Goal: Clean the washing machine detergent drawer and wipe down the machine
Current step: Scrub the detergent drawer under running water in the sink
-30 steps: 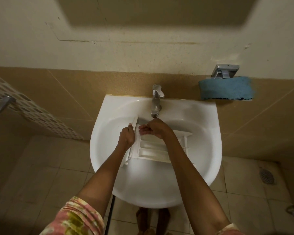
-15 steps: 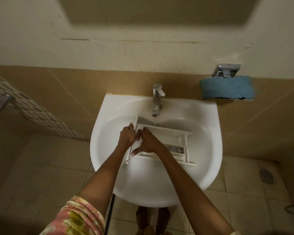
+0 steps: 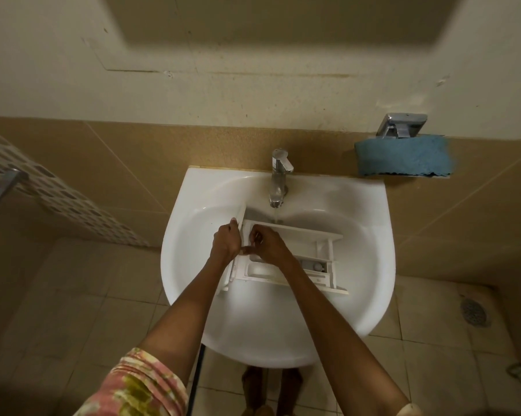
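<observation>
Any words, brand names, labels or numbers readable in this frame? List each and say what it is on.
None can be read.
The detergent drawer, tap, sink and blue cloth show no legible lettering; any marks inside the drawer's compartments are too small to tell.

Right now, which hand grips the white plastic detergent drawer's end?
The left hand grips the white plastic detergent drawer by its end panel; the right hand reaches inside.
</observation>
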